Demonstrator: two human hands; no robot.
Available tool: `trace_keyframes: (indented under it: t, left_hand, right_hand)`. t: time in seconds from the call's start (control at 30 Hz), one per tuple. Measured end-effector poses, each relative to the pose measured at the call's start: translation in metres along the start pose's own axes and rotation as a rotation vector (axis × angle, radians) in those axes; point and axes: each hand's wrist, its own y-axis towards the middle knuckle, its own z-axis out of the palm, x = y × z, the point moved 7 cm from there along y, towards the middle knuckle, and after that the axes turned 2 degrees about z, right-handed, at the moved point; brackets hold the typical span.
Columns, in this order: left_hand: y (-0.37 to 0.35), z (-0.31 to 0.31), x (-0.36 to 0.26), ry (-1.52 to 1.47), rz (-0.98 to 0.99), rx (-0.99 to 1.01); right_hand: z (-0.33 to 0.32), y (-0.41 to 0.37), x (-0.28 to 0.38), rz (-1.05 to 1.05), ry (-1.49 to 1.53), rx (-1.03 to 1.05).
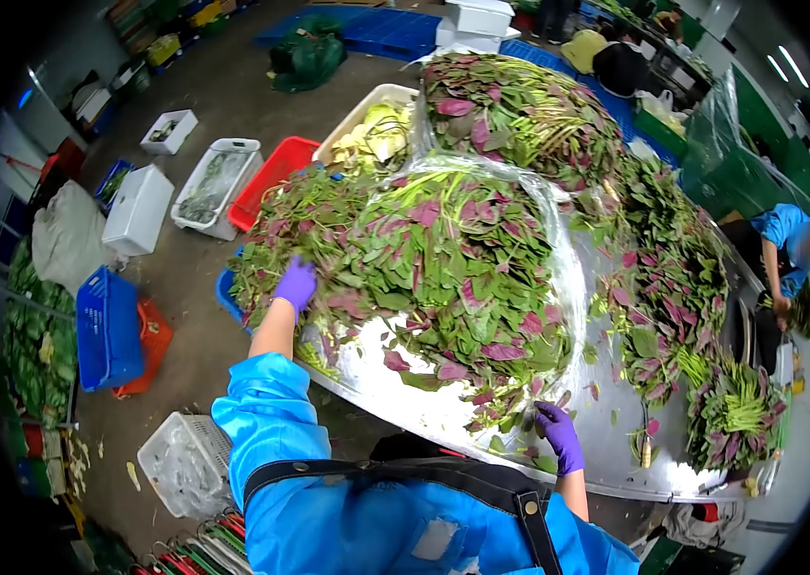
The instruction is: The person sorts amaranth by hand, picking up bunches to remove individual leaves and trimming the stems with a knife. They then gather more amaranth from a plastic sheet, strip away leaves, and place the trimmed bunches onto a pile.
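Note:
My left hand (297, 283), in a purple glove, reaches to the left edge of a heap of red-and-green amaranth (453, 259). Its fingers look apart and touch the outer leaves. Down at the near edge of the metal table (606, 422), my right hand (561, 439), also gloved in purple, has its fingers drawn together beside loose leaves. What sits between those fingertips is too small to make out. Clear plastic sheeting (568, 259) curves round the heap's back and right side.
More amaranth (520, 105) is piled behind, with bundles (736, 412) on the right. A wooden-handled tool (647, 450) lies on the table. Leftward stand a red crate (276, 177), white tubs (218, 187) and a blue crate (108, 331). A co-worker (784, 249) holds greens at far right.

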Motion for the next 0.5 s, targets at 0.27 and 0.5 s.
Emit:
trace_keyframes:
  t: [0.27,0.5]
  left_hand:
    - [-0.032,-0.122,0.02,-0.851,-0.782,-0.755]
    - [-0.011,-0.207,-0.161,-1.074,-0.122,-0.716]
  right_hand:
    - [-0.035,-0.01,0.032,-0.139,-0.262,-0.286]
    - [-0.03,-0.006,0.122,-0.439,-0.21,-0.346]
